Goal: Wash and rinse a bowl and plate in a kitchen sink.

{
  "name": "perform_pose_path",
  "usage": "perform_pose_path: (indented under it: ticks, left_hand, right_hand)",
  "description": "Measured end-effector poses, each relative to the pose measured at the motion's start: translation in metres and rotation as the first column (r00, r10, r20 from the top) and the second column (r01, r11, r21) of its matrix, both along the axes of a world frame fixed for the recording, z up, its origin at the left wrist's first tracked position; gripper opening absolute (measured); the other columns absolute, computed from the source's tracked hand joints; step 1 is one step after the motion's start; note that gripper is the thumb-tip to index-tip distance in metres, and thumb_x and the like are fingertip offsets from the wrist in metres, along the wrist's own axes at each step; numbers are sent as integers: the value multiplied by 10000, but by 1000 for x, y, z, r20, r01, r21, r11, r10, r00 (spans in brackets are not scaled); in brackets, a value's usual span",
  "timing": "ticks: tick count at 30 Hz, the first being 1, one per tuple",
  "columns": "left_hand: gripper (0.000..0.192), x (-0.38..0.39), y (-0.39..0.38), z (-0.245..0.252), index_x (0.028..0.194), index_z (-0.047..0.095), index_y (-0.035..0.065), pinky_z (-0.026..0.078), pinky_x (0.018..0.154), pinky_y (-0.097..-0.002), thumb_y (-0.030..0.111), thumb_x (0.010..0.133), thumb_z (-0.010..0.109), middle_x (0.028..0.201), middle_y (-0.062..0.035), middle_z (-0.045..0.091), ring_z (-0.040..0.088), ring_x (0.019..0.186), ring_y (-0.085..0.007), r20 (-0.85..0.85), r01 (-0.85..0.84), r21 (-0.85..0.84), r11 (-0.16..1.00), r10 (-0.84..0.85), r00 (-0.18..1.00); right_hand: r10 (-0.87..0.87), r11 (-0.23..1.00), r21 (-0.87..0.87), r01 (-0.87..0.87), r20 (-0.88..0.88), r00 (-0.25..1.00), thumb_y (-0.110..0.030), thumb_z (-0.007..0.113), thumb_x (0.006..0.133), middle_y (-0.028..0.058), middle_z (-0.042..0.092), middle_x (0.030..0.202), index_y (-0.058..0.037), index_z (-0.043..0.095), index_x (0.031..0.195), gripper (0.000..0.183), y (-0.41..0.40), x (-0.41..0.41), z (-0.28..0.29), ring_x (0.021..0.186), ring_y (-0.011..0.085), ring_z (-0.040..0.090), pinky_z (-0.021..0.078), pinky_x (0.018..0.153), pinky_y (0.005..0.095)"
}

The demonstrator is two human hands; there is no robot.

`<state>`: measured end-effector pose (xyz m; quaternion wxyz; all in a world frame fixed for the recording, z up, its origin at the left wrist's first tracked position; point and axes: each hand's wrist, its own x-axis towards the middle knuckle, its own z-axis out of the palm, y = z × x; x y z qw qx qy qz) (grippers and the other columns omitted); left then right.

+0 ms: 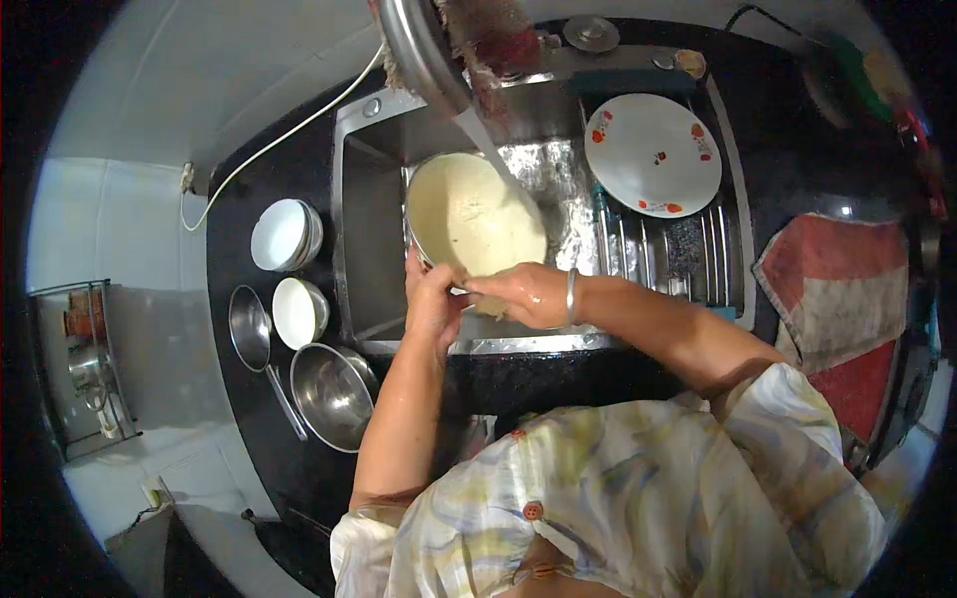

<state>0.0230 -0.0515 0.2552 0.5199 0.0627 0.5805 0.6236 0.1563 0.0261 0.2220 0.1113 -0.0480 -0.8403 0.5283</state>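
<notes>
A deep cream-coloured pot [471, 213] is tilted inside the steel sink basin [374, 224], its mouth facing up towards me. My left hand [435, 303] grips its near rim, with the thumb on top. My right hand [532, 295], wet and wearing a metal bangle, meets the left at that rim. Under its curled fingers shows a brown, rough-looking scrubbing pad [491, 306], mostly hidden by the hand. From the steel faucet [422, 56] a stream of water [486, 142] runs down over the pot's right side.
A white floral plate [654, 157] lies over the wire rack [635, 250] on the sink's right. Left on the black counter stand stacked white bowls [280, 235], another bowl [297, 312], a small pan [250, 329] and a steel bowl [333, 396]. A cloth [845, 291] lies right.
</notes>
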Motion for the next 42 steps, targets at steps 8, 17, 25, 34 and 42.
perform_pose_path:
  ticks: [8, 17, 25, 34, 42]
  left_hand:
    - [492, 5, -18, -14, 1053, 401, -19, 504, 526, -323, -32, 562, 427, 898, -134, 523, 564, 720, -246, 29, 242, -144, 960, -240, 970]
    - [455, 7, -23, -3, 1018, 391, -115, 514, 579, -389, -48, 569, 423, 902, -188, 518, 566, 736, -312, 271, 133, -152, 979, -88, 959]
    - [480, 27, -20, 1, 1071, 345, -145, 479, 741, -476, -91, 597, 398, 1000, -245, 476, 530, 868, -375, 404, 180, -55, 982, -143, 903]
    - [412, 21, -27, 0, 974, 427, -83, 500, 542, -358, -59, 563, 424, 860, -166, 520, 561, 713, -279, 143, 111, -163, 980, -88, 986]
    - [435, 27, -15, 0, 1010, 395, -93, 442, 416, -298, -81, 576, 405, 813, -165, 510, 539, 594, -247, 143, 98, -91, 991, -85, 986]
  right_hand:
    - [-635, 772, 233, 591, 291, 715, -263, 461, 787, 153, 565, 824, -32, 511, 977, 303, 65, -19, -71, 706, 251, 562, 440, 647, 359]
    - [19, 999, 26, -24, 176, 984, -160, 515, 694, 138, 598, 739, -69, 611, 792, 165, 15, -32, 11, 719, 288, 573, 452, 664, 336]
    - [-644, 720, 33, 693, 403, 650, -242, 515, 708, 173, 583, 764, -41, 572, 816, 236, 56, -39, -7, 720, 297, 565, 438, 664, 372]
    - [152, 891, 310, -332, 485, 861, -167, 504, 673, 152, 586, 743, -82, 592, 771, 157, 29, -17, 5, 735, 312, 562, 430, 689, 387]
    - [-469, 863, 89, 498, 511, 720, -210, 554, 658, 146, 602, 820, -42, 616, 799, 228, 48, -48, -10, 772, 268, 577, 443, 715, 329]
